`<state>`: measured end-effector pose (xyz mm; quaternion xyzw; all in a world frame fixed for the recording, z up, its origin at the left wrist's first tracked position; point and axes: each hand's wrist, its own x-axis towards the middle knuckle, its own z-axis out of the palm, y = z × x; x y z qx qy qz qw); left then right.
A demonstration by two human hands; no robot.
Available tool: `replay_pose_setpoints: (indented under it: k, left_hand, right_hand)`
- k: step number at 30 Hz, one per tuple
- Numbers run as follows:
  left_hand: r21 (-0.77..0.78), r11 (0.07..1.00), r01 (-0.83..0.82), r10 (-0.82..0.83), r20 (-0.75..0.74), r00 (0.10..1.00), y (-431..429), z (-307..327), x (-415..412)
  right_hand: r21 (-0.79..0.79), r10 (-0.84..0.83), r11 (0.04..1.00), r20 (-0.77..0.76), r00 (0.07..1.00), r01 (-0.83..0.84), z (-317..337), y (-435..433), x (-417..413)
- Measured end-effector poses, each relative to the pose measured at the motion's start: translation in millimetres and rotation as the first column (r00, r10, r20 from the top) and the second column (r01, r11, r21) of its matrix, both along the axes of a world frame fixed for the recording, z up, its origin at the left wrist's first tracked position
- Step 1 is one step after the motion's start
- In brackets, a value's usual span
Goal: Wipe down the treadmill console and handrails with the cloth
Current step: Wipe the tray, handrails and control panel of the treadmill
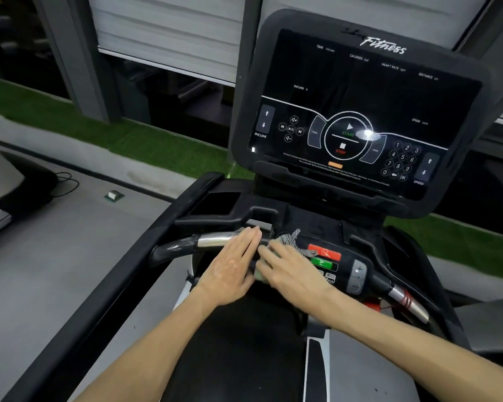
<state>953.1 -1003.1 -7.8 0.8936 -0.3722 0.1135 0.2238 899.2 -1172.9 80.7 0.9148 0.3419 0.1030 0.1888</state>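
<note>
Both hands sit at centre frame on the front handrail (215, 239), the crossbar under the console (360, 111). Your left hand (233, 262) lies flat, fingers straight and together, on the bar's chrome section and holds nothing. Your right hand (291, 271) is just beside it, fingertips nearly touching the left, fingers spread flat over the cloth (289, 238) and pressing it to the bar. The thumb is hidden, so a pinch underneath can't be ruled out. The cloth is bunched under the right palm, with a speckled grey corner poking out toward the upper right, onto the red-and-green button panel (324, 255). The bar's long axis runs left to right across the frame, dipping toward the lower right, so the wipe likely follows that line. The right hand is the working one. The unwiped console stands above and beyond both hands. The right hand is blurred, the cloth's full extent is covered, and the side rail (99, 285) at lower left is cut off by the frame.
</note>
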Motion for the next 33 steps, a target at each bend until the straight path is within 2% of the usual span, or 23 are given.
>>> replay_pose_setpoints:
  k: [3, 6, 14, 18, 20, 21, 22, 24, 26, 28, 30, 33]
  left_hand:
    - [-0.018, 1.0, -0.005, 0.005, -0.005, 1.0, -1, 2, -2]
    - [-0.05, 0.998, -0.024, 0.023, -0.016, 1.0, -5, 2, -5]
    - [-0.027, 0.999, -0.03, 0.03, -0.021, 0.999, -3, -1, -3]
    - [-0.035, 0.999, -0.029, 0.029, 0.004, 1.0, -2, 4, -3]
    - [-0.074, 0.997, -0.036, 0.036, 0.004, 0.999, -4, 8, -3]
    - [-0.104, 0.994, -0.041, 0.041, -0.001, 0.999, -5, 11, -2]
    - [-0.138, 0.989, -0.047, 0.045, -0.019, 0.999, -5, 14, -1]
    - [-0.216, 0.974, -0.063, 0.047, -0.078, 0.996, -8, 26, 3]
    - [-0.289, 0.955, -0.07, 0.025, -0.157, 0.987, -14, 42, 9]
    - [-0.339, 0.939, -0.064, -0.027, -0.259, 0.966, -25, 58, 17]
    - [-0.338, 0.94, -0.051, -0.076, -0.351, 0.933, -36, 71, 28]
    - [-0.205, 0.978, 0.029, -0.114, -0.415, 0.903, -52, 76, 39]
  right_hand:
    - [0.049, -0.095, 0.995, 0.075, 0.993, 0.091, 12, -7, 27]
    - [0.115, -0.187, 0.977, 0.047, 0.981, 0.181, 11, -15, 36]
    - [0.08, 0.045, 0.996, -0.055, 0.998, -0.04, -24, -9, -8]
    - [0.206, 0.001, 0.979, 0.026, 1.0, -0.006, -13, -15, 11]
    - [0.306, -0.046, 0.951, -0.014, 0.999, 0.048, -2, -18, 24]
    - [0.398, -0.068, 0.913, -0.072, 0.995, 0.091, 4, -21, 29]
    - [0.524, -0.101, 0.835, -0.153, 0.983, 0.168, 12, -25, 33]
    - [0.744, -0.163, 0.557, -0.338, 0.927, 0.369, 31, -38, 37]
    - [0.819, -0.178, 0.28, -0.469, 0.865, 0.501, 54, -53, 38]
    - [0.827, -0.149, 0.091, -0.54, 0.828, 0.555, 69, -70, 40]
    - [0.817, -0.128, 0.004, -0.572, 0.81, 0.577, 76, -88, 43]
    - [0.796, -0.146, 0.075, -0.587, 0.796, 0.601, 75, -114, 43]
